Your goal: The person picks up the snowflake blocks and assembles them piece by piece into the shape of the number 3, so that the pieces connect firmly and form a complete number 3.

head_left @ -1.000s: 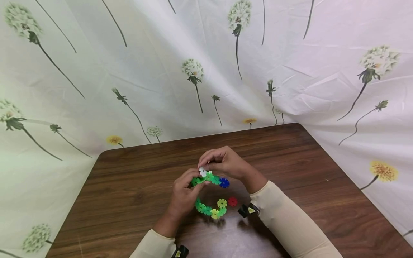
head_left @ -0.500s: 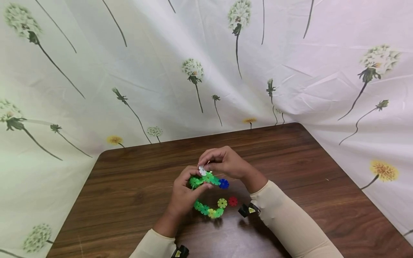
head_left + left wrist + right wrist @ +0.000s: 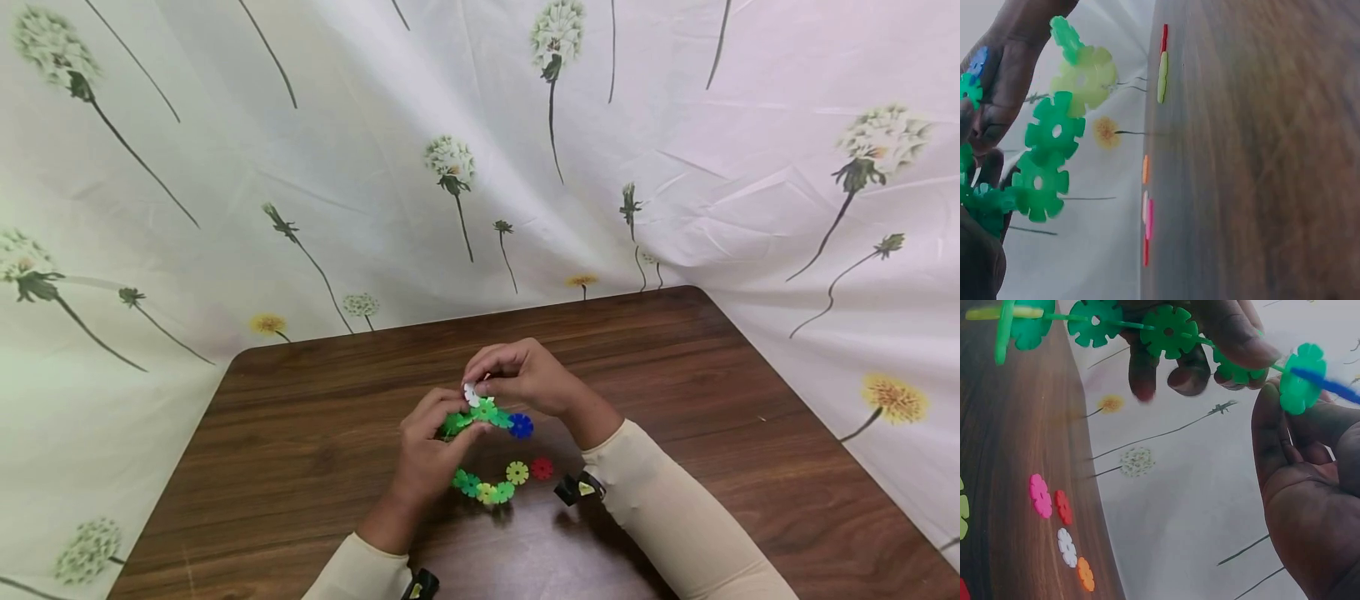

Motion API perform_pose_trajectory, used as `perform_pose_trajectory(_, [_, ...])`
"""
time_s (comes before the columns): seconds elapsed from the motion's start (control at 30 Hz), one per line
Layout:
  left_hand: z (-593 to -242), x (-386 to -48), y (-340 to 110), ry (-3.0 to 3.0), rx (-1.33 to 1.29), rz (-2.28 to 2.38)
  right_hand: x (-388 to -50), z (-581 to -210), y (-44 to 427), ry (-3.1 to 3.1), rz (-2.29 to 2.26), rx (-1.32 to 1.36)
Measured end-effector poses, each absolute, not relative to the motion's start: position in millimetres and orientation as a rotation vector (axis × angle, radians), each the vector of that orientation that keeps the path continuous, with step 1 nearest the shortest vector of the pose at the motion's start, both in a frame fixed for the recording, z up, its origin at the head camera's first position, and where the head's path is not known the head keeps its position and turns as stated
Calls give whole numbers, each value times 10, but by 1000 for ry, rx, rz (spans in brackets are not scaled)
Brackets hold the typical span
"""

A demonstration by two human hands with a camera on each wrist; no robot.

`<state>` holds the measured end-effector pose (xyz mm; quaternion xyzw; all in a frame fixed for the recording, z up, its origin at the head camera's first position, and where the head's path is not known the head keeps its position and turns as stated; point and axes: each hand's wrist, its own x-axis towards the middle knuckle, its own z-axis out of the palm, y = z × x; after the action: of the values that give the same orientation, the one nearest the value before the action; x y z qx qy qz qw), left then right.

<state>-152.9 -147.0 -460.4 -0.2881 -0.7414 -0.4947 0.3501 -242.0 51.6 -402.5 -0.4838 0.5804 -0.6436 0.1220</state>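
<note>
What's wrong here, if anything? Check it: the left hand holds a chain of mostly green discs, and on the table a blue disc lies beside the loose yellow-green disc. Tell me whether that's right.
Not quite: the head view shows a red disc, not a blue one, beside the loose yellow-green disc on the table. The left hand does hold the chain.

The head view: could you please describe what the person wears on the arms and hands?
The left sleeve and right sleeve are plain cream and stop short of the hands. At the right cuff sits a small black device with a yellowish patch; a similar one shows at the left. The left hand and right hand are without gloves.
</note>
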Motion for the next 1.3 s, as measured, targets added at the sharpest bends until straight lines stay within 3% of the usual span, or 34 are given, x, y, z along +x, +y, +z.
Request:
perform_pose_trajectory(0.57, [-4524,-1503,-1406,-1970,-784,-749,-2417,-4043,508,1715,-1922,-1322])
perform_pose_trajectory(1.3, [-4536,-1458,-1359,-2142,-561,-1151,-2413,-4089,451,1792,-1955,-1246])
